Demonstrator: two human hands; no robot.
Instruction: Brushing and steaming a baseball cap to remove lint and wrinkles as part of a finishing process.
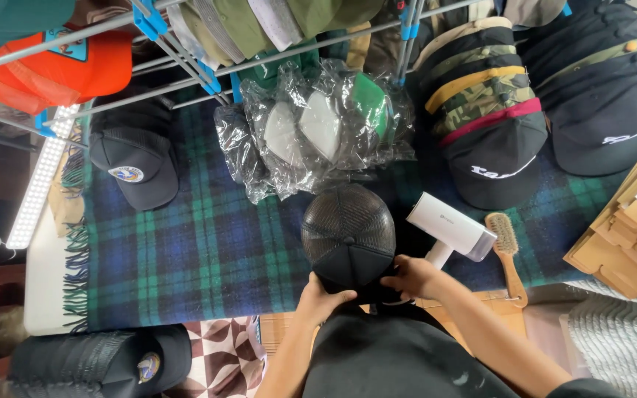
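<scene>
The biggest thing is the plaid blanket (200,250), blue and green, which covers the table. Above it runs a metal drying rack (274,59) with blue clips, and caps hang on it. At the right side two stacks of caps stand on the blanket: a black stack (610,96) in the corner, and beside it a mixed stack (484,110) with camouflage, yellow and red edges, its lowest cap black.

In the middle lie clear plastic bags (318,129), crumpled; inside them I see white and green caps. At the far right edge is a pile of flat brown cardboard pieces (621,243).

The black mesh cap (348,236) stands at the near edge of the blanket, just before the bags. The left hand (322,298) holds its lower left edge, fingers curled on it. The right hand (414,276) grips its lower right side; how its fingers close I cannot tell fully.

Just beside the cap on the right lie a white handheld steamer (451,225) and a wooden brush (508,254).
</scene>
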